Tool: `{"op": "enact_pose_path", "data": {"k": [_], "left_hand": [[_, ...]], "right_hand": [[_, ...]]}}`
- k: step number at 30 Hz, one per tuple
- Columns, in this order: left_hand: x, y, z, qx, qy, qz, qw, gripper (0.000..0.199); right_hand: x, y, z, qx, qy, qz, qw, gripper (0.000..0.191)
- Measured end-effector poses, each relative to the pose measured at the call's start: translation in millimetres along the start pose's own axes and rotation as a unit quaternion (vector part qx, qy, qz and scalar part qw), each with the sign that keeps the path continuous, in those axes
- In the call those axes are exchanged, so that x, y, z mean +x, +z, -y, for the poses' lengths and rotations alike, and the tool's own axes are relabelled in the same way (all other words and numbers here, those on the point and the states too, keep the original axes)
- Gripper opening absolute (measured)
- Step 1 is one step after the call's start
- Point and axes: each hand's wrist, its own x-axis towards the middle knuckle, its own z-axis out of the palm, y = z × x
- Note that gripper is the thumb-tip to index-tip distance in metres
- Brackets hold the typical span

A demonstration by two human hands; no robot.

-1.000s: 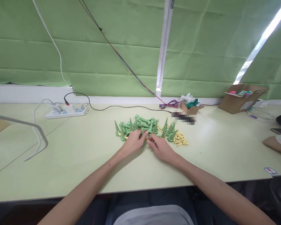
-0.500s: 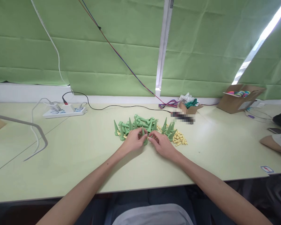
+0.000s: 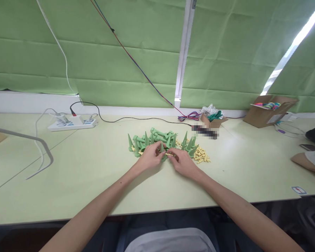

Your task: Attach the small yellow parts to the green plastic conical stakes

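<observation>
My left hand (image 3: 151, 156) is closed around a green plastic spike (image 3: 162, 147), which stands point up with its wide end low. Close by on the right, my right hand (image 3: 183, 161) pinches a small yellow plastic piece (image 3: 169, 154) against the side of the spike. Whether the piece sits in the spike or only touches it, I cannot tell. Behind my hands lies a heap of green spikes (image 3: 157, 133), some on their sides. Several upright spikes (image 3: 130, 142) stand on the left, and more (image 3: 191, 145) on the right beside a pile of yellow pieces (image 3: 201, 154).
A power strip (image 3: 72, 124) with plugs lies at the back left, and a black cable (image 3: 136, 119) runs from it along the table. Small open box (image 3: 214, 122) and larger cardboard box (image 3: 268, 111) stand at the back right. Another person's arm (image 3: 304, 161) rests at the right.
Both hands have shifted very slightly right with the spike. The yellow piece between them shows more clearly now, as my right fingers have drawn back a little.
</observation>
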Motion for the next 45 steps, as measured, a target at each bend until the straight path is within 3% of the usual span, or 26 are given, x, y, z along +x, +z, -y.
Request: {"op": "enact_pose_path", "data": {"k": [7,13,22,29,36,45], "left_hand": [[-1.0,-3.9,-4.4,-0.010,-0.004,-0.004,1.000,0.030],[-2.3,-4.4,-5.1,-0.048,-0.007,0.014,0.999,0.027],[-0.4,-3.6,-1.4,-0.153,-0.031,0.048,0.987,0.026],[1.3,-1.8,2.1,-0.178,-0.029,0.041,0.983,0.028],[1.6,-0.7,2.4,-0.183,-0.036,0.013,0.982,0.028],[1.7,2.2,4.4,-0.178,-0.040,0.023,0.983,0.026]], "right_hand": [[1.9,0.6,-2.5,0.020,0.003,-0.029,0.999,0.019],[0.0,0.1,1.0,0.135,0.045,-0.017,0.990,0.018],[0.4,2.8,-1.9,0.188,0.068,0.001,0.980,0.019],[0.4,1.6,-0.1,0.180,0.061,0.001,0.982,0.026],[0.0,-2.0,4.1,0.118,0.055,0.007,0.991,0.021],[0.9,-0.5,-0.5,0.109,0.043,0.006,0.993,0.025]]}}
